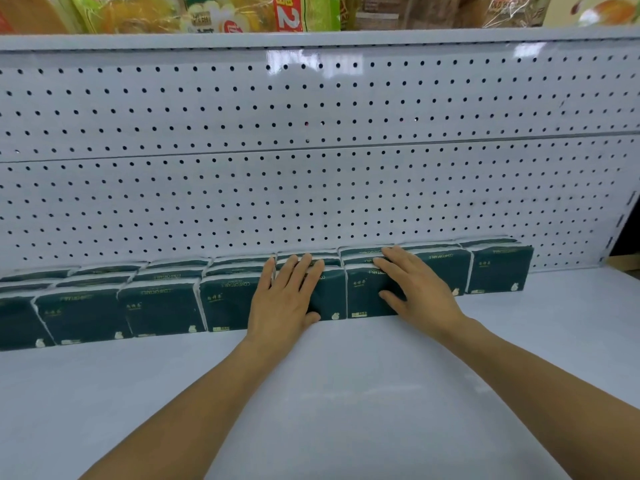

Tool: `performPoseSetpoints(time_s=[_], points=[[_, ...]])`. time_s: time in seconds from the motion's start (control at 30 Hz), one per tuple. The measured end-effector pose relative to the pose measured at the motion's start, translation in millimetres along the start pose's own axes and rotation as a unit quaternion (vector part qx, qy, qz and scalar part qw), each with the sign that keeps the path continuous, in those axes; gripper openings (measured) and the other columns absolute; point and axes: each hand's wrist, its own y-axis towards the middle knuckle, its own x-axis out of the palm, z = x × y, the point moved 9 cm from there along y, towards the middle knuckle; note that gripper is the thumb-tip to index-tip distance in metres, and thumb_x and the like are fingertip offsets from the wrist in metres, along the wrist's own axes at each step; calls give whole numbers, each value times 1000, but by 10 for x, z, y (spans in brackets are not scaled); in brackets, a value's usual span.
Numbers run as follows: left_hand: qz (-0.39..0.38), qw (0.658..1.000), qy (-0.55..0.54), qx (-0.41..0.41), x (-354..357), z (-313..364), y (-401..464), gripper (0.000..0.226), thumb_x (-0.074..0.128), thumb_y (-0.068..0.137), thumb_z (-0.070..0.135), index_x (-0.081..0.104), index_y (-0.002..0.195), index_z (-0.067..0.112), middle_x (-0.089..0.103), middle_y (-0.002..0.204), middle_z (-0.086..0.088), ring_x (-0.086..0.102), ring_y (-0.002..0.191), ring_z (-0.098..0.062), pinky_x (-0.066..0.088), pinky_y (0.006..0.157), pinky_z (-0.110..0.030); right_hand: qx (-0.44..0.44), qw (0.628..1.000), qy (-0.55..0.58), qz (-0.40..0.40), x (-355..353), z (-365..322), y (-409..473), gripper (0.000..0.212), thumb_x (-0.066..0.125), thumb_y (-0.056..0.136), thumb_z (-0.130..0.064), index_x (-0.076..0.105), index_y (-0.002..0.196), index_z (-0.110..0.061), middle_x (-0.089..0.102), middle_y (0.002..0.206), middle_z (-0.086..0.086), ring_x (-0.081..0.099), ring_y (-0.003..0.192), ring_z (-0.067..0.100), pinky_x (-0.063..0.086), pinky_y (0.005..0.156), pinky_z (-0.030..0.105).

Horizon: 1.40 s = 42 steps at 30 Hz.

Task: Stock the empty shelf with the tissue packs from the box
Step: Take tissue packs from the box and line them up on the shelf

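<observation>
Head view: a row of dark green tissue packs (pixel 162 303) stands several deep along the pegboard back panel (pixel 311 188) of the white shelf (pixel 346 393); the left hand (pixel 282 299) lies flat on one front pack, fingers (pixel 294 271) straight and a little spread, holding nothing; the right hand (pixel 415 289) presses the neighbouring pack likewise, probably to square the row against the panel; the box is out of view; the row's left end is cut off; goods on the upper shelf (pixel 207 12) are cropped and blurred.
</observation>
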Motion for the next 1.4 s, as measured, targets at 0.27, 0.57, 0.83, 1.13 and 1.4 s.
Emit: performPoseSetpoints(time_s=[0.27,0.57,0.83,1.13,1.4], points=[[-34,999,-20,5,-148,1,12,87,37,94,65,-10,155,24,3,165,0,2,152,-23,-11,119,-50,1,997,-69,-37,-62,-91,14,61,64,88,-36,42,144,-22,35,153,2,29,143,24,15,118,46],[51,995,-80,-5,-794,-251,-399,89,39,88,70,8,157,24,31,159,-2,38,140,-25,25,118,-48,37,998,-35,49,-719,-812,-330,59,57,93,-43,40,144,-21,40,150,3,53,123,27,47,94,45],[107,991,-80,-26,-1276,-333,-1629,77,39,91,65,28,153,20,50,145,-5,48,132,-26,32,113,-53,-15,995,-54,81,-977,-1733,-1206,54,51,94,-46,47,141,-19,57,136,4,57,117,25,45,96,42],[48,994,-76,-64,-1686,-337,-3453,74,39,92,63,33,150,19,47,148,-6,44,135,-28,30,113,-55,-69,997,19,38,-1012,-2947,-2373,55,44,94,-46,49,138,-15,55,136,9,55,117,29,45,90,44],[-50,989,-62,-123,-1585,-737,-4704,75,37,89,63,38,149,18,53,142,-5,55,124,-27,39,108,-51,-101,993,49,-45,-663,-3853,-2879,59,39,90,-50,48,138,-16,57,131,6,60,108,29,50,77,40]])
